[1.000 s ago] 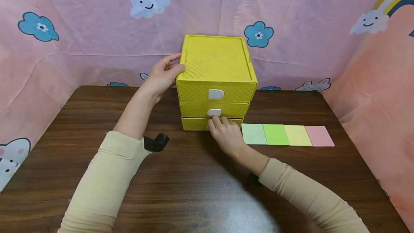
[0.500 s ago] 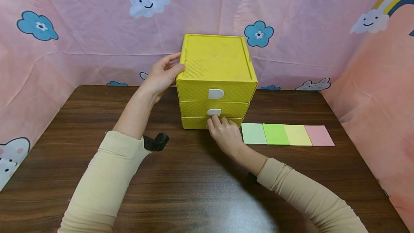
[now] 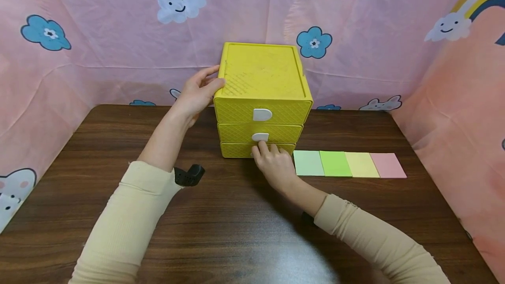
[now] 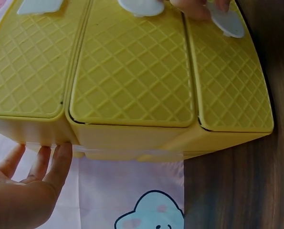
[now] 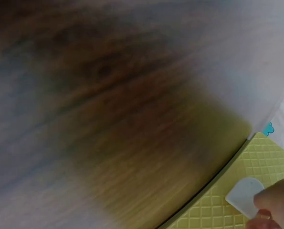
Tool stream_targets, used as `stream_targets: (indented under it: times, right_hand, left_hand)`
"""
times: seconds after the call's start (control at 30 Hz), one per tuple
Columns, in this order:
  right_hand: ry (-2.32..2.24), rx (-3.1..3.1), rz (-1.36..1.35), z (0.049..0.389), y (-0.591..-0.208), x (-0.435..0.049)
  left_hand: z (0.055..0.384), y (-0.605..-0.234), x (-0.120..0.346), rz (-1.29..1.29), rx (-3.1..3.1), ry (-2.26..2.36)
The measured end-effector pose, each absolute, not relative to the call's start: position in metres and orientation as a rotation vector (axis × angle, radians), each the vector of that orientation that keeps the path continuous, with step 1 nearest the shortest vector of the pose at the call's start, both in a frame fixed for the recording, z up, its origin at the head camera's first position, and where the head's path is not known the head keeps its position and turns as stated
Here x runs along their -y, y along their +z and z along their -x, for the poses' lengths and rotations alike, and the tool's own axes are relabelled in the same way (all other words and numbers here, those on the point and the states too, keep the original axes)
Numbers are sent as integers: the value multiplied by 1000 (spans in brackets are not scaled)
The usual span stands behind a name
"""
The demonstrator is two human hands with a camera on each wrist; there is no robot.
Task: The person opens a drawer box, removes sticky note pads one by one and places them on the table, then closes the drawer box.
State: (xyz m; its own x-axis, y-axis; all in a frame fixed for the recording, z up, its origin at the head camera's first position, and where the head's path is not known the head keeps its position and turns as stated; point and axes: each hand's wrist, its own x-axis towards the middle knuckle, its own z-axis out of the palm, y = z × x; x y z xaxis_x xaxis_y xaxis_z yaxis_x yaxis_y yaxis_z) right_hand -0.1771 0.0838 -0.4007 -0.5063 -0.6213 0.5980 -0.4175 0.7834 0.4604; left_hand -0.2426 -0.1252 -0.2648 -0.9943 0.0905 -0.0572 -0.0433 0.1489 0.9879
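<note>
A yellow three-drawer box (image 3: 262,73) with a quilted front stands at the back middle of the table. My left hand (image 3: 196,94) rests at its upper left edge, thumb on the rim. In the left wrist view that hand's fingers (image 4: 59,167) lie fairly straight against the side wall. Down at the bottom drawer (image 3: 236,150), my right hand (image 3: 276,165) has curled fingers and pinches the white handle (image 4: 229,21). That drawer's front sits flush with the box. The head view mostly hides this handle behind the right hand.
Right of the box lies a row of square paper pads: mint (image 3: 308,163), green (image 3: 335,164), yellow (image 3: 362,165) and pink (image 3: 388,165). A pink patterned cloth (image 3: 244,21) hangs behind the dark wooden table (image 3: 221,222).
The bottom drawer has slid the last bit inward; the dark gap above its front has narrowed away. My right hand moved slightly with it, while the left hand stayed on the box.
</note>
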Motion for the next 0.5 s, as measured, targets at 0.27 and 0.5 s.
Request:
stream_targets:
  times: [0.27, 0.5]
  right_hand:
    - [-291, 2262, -826, 169, -392, -93]
    - [-199, 2277, -860, 164, -377, -101]
  left_hand:
    - [243, -272, 124, -66, -2304, 2084]
    - [239, -276, 124, -70, -2582, 1951]
